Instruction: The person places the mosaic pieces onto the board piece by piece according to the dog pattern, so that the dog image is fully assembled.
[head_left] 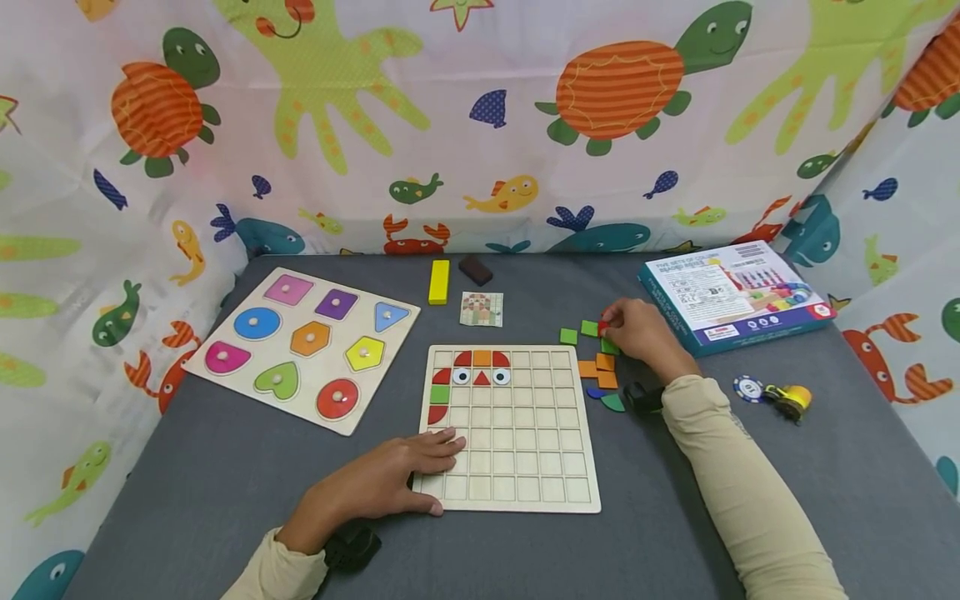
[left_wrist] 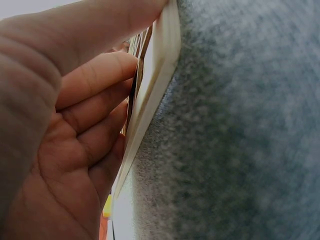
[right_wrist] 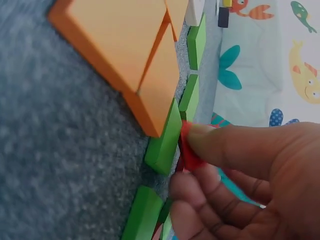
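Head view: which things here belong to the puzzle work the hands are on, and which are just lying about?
In use:
- grid board, under the left hand
- red piece, pinched by the right hand
- loose pieces
- pattern card

Lying about:
- shape puzzle
- yellow block
- dark block
- box
- chip
- toy vehicle

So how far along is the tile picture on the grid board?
Early. On the grid board only the top-left corner is filled: red, orange and green tiles and two eye tiles. Most cells are bare. The left hand rests flat on the board's lower-left corner. The right hand pinches a red tile among the loose tiles beside the board. Those loose pieces are not yet placed.
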